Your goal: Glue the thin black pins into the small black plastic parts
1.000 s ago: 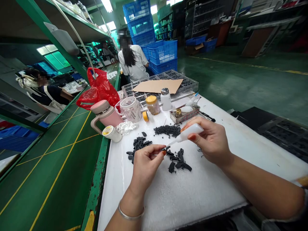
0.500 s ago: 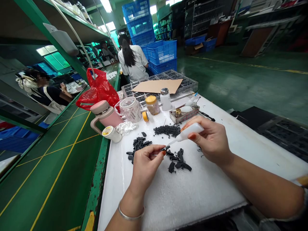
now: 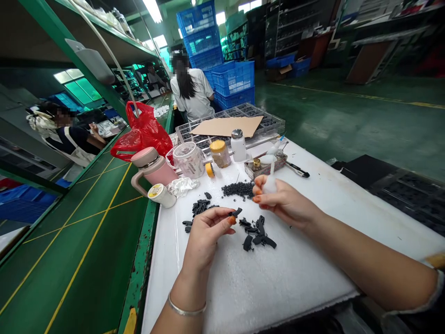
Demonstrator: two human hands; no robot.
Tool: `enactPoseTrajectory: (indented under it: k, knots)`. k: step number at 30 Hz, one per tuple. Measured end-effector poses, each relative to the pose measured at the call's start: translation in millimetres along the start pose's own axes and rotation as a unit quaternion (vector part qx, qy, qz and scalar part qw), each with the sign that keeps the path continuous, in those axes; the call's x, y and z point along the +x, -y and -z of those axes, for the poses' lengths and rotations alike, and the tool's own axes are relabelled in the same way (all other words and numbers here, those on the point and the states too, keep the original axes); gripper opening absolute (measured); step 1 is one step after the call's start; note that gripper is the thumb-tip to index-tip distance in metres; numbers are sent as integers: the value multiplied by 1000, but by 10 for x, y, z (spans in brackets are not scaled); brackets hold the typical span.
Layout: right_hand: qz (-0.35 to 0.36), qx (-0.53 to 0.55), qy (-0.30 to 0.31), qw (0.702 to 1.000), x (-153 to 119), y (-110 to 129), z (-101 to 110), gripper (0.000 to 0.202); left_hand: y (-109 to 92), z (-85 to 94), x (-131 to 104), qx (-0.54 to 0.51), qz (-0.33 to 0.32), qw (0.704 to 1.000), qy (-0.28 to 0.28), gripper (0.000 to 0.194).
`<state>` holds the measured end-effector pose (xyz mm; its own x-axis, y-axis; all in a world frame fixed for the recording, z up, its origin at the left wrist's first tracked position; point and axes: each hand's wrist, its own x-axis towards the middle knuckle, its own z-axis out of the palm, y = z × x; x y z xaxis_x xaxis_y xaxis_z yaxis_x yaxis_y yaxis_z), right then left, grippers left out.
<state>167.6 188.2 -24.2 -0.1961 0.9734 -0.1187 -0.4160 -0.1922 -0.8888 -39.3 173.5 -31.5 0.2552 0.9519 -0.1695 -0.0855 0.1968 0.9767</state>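
Note:
Between thumb and fingertips, my left hand (image 3: 209, 232) pinches a small black plastic part (image 3: 237, 212) above the white work surface (image 3: 257, 287). My right hand (image 3: 283, 199) is wrapped round a white squeeze bottle (image 3: 270, 183), whose thin nozzle points upward, apart from the black part. Below and between the hands lies a loose group of black parts (image 3: 260, 237). Another heap of black parts (image 3: 200, 207) sits behind my left hand. A pile of tiny black rings (image 3: 238, 189) lies just beyond, partly hidden by my right hand.
Behind the rings stand a pink thermos (image 3: 158, 169), a clear tub (image 3: 188, 160), a yellow-lidded jar (image 3: 220, 154), a white pump bottle (image 3: 238, 146) and a small box (image 3: 250, 169). A utility knife (image 3: 297, 170) lies to the right. A green conveyor (image 3: 86, 241) runs along the left.
My right hand has drawn the bottle back from the black part and turned its nozzle from down to up. My left hand has tilted the part, which now shows more.

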Motion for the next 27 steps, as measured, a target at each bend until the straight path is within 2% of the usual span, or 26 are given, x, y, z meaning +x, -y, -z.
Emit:
enactPoseTrajectory:
  k: [3, 6, 11, 17, 22, 27]
  knots:
    - [-43, -58, 85, 994, -26, -98, -92, 35, 4, -1, 6, -26, 4, 1000, -7, 21]
    - [-34, -105, 132, 985, -55, -151, -167, 38, 6, -9, 16, -42, 7, 999, -8, 21]
    - [2, -111, 122, 986, -56, -208, -204, 30, 36, -19, 14, -35, -6, 999, -6, 19]
    - [-106, 47, 113, 987, -4, -286, -151, 29, 71, 4, 16, -4, -66, 998, -21, 14]
    - [-165, 27, 167, 972, 12, -308, -128, 31, 9, -24, -8, 97, -129, 987, -15, 5]
    - [-184, 39, 199, 962, 9, -293, -122, 24, -18, -40, -21, 122, -134, 983, 3, 7]
